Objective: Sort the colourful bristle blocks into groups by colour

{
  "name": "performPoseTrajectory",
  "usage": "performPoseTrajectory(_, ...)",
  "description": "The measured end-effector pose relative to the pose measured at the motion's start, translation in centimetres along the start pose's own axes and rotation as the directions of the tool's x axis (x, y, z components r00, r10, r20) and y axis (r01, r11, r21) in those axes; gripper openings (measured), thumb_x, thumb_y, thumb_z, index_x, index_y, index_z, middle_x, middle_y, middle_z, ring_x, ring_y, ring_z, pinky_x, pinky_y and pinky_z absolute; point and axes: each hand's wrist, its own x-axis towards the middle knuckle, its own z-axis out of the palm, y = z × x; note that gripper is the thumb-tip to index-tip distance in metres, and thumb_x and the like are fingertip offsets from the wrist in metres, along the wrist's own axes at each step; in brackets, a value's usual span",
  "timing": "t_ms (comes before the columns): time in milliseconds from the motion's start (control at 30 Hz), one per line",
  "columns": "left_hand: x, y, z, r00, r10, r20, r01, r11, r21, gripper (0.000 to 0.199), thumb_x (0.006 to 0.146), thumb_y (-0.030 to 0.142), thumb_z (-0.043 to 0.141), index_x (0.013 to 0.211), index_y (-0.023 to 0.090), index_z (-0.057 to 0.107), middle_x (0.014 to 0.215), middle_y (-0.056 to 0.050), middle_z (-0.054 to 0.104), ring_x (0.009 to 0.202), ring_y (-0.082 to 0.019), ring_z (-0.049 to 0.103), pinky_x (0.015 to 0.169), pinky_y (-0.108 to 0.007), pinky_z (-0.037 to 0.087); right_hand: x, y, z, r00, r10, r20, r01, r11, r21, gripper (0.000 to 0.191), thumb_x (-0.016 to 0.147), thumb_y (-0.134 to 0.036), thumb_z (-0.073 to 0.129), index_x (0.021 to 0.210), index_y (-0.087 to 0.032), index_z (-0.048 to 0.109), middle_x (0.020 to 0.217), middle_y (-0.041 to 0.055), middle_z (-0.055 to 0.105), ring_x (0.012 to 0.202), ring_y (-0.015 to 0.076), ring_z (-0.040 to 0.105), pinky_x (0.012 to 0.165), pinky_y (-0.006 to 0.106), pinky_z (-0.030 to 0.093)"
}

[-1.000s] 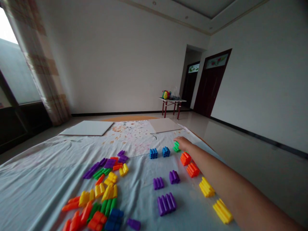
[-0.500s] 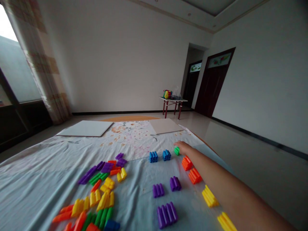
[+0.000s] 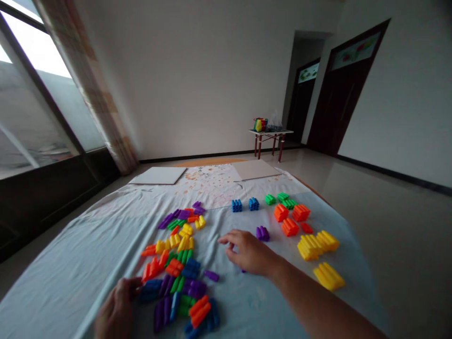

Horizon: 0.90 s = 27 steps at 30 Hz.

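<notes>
My right hand [image 3: 249, 252] hovers over the middle of the cloth, fingers apart and nothing between them. It partly hides purple tube-shaped plastic blocks beneath it; one purple block group [image 3: 262, 233] shows just beyond. At lower left, my left hand [image 3: 118, 306] has bent, slightly parted fingers at the edge of a mixed pile. Its fingertips are beside a blue block [image 3: 150, 290]; whether they touch it is unclear. Orange blocks [image 3: 155, 267], yellow blocks [image 3: 185, 243] and green blocks [image 3: 184, 256] lie in that pile. A single purple block [image 3: 212, 275] sits between the hands.
Sorted groups stand on the right: blue blocks [image 3: 237, 205], green blocks [image 3: 283, 197], orange blocks [image 3: 290, 227] and yellow blocks [image 3: 328, 276]. A white board [image 3: 158, 175] and a beige board [image 3: 256, 170] lie at the cloth's far end. A small table [image 3: 271, 132] stands beyond.
My right hand has come back from the far green block to the middle of the cloth. My left hand has entered at lower left. The view has shifted, showing more of the near pile.
</notes>
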Motion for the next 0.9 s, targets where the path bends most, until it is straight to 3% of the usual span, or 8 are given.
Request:
performPoseTrajectory(67,-0.4,0.7,-0.4,1.000,-0.023,-0.010,0.023,1.000,-0.021,0.068,0.063,0.078,0.036,0.072,0.016,0.064,0.066,-0.007,0.067,0.067,-0.024,0.061,0.066,-0.036,0.048,-1.1,-1.4,2.5,0.995,0.012,0.095,-0.013,1.000,0.009,0.032,0.077,-0.019,0.056,0.108,-0.017,0.064,0.095,0.0062,0.065,0.078,0.0139,0.061,0.078,0.025,0.047)
performPoseTrajectory(167,-0.9,1.6,-0.1,1.000,-0.018,0.010,0.018,1.000,-0.022,0.063,0.068,0.073,0.036,0.074,0.017,0.063,0.067,-0.007,0.066,0.067,-0.023,0.060,0.065,-0.035,0.047,-1.4,-2.3,5.3,0.990,0.015,0.137,-0.011,1.000,-0.025,0.038,0.074,-0.028,0.063,0.110,-0.017,0.064,0.099,0.0080,0.065,0.093,0.0190,0.058,0.086,0.029,0.044)
performPoseTrajectory(367,-1.2,1.7,0.4,0.999,0.032,0.035,-0.032,0.999,0.004,0.058,0.075,0.066,0.032,0.073,0.017,0.062,0.067,-0.006,0.065,0.066,-0.022,0.059,0.063,-0.034,0.045,0.9,-4.0,9.7,0.989,0.032,0.147,-0.013,0.991,-0.130,0.062,0.067,-0.048,0.069,0.122,-0.022,0.056,0.128,0.0108,0.052,0.119,0.0277,0.042,0.100,0.041,0.033)
performPoseTrajectory(467,-1.2,1.7,0.3,0.998,0.037,0.045,-0.038,0.999,0.022,0.055,0.076,0.064,0.032,0.072,0.017,0.062,0.066,-0.006,0.065,0.066,-0.023,0.059,0.064,-0.035,0.045,2.1,-5.3,11.8,0.975,-0.034,0.218,0.071,0.983,-0.167,0.076,0.062,-0.060,0.068,0.128,-0.026,0.051,0.137,0.0111,0.044,0.124,0.0316,0.036,0.101,0.048,0.029)
performPoseTrajectory(533,-1.3,1.8,0.2,0.998,0.046,0.050,-0.048,0.998,0.036,0.054,0.077,0.062,0.032,0.072,0.018,0.063,0.068,-0.006,0.065,0.067,-0.023,0.059,0.065,-0.035,0.045,2.5,-5.9,12.8,0.965,-0.063,0.255,0.115,0.974,-0.195,0.074,0.062,-0.063,0.066,0.125,-0.026,0.052,0.138,0.0115,0.042,0.125,0.0324,0.034,0.101,0.050,0.027)
performPoseTrajectory(700,-1.7,2.2,0.1,0.997,0.051,0.049,-0.054,0.997,0.055,0.052,0.079,0.059,0.031,0.071,0.019,0.063,0.067,-0.005,0.065,0.067,-0.022,0.059,0.065,-0.034,0.044,2.3,-5.1,12.5,0.978,0.012,0.208,0.049,0.957,-0.286,0.053,0.070,-0.055,0.061,0.113,-0.024,0.061,0.136,0.0092,0.045,0.123,0.0308,0.037,0.100,0.049,0.027)
performPoseTrajectory(900,-1.7,2.4,0.0,0.998,0.043,0.052,-0.047,0.996,0.077,0.052,0.080,0.059,0.030,0.072,0.019,0.063,0.067,-0.005,0.065,0.069,-0.024,0.059,0.065,-0.035,0.042,0.6,-2.8,10.2,0.982,0.139,0.127,-0.095,0.949,-0.301,0.056,0.076,-0.057,0.056,0.121,-0.023,0.056,0.136,0.0114,0.046,0.123,0.0298,0.040,0.100,0.047,0.029)
